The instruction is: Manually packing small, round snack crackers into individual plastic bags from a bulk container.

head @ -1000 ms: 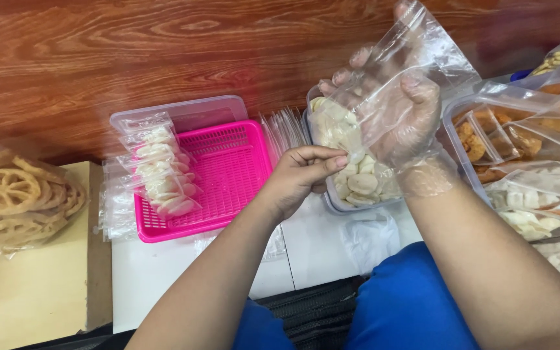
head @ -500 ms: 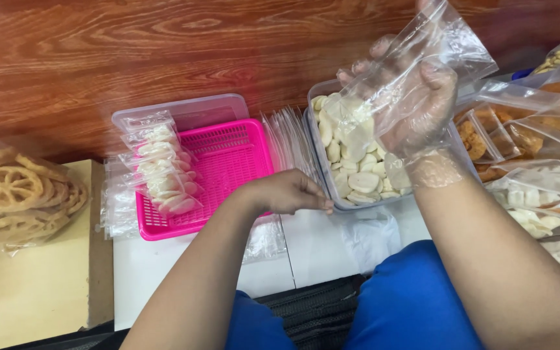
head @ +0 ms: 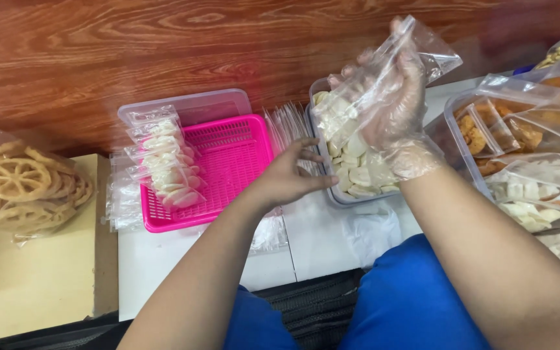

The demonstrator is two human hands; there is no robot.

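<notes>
**Bagging crackers at the desk**

Here the right hand point(head: 393, 107), in a thin clear glove, holds a small clear bag point(head: 384, 78) up over the cracker tub point(head: 324, 170), fingers closed on the plastic. The bag holds a few pale round crackers and its mouth points up and right. The left hand point(head: 290, 176), bare, hangs with fingers spread and holding nothing, just beside the tub's near left corner and above a stack of empty bags point(head: 286, 126).

Judged from this, the step in hand is filling: the bag is part loaded and not yet sealed. The next move likely calls for the left hand to steady or pinch the bag's mouth without spilling the crackers.

Left of the tub, a pink basket point(head: 228, 162) carries filled bags point(head: 166, 168) along its left edge. Wheel-shaped snacks point(head: 24, 188) lie in a bag at far left, and more snack tubs point(head: 520, 142) crowd the right.
</notes>
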